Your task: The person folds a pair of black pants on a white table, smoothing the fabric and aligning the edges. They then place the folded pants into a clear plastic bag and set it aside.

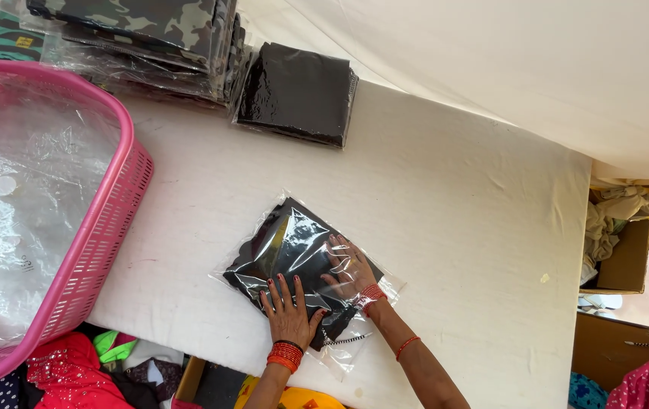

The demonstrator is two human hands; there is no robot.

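Note:
A folded black garment (283, 250) lies partly inside a clear plastic bag (339, 348) on the white table (453, 227). My left hand (288, 310) presses flat on top of the bag near its open end, fingers spread. My right hand (348, 265) is inside the bag's mouth, palm down on the garment. Both wrists wear red bangles.
A pink plastic basket (104, 227) full of clear bags stands at the left. Bagged black garments (298, 91) and camouflage ones (150, 30) are stacked at the back. A cardboard box (627, 261) with cloth sits at the right edge. Coloured fabrics (74, 375) lie below the table.

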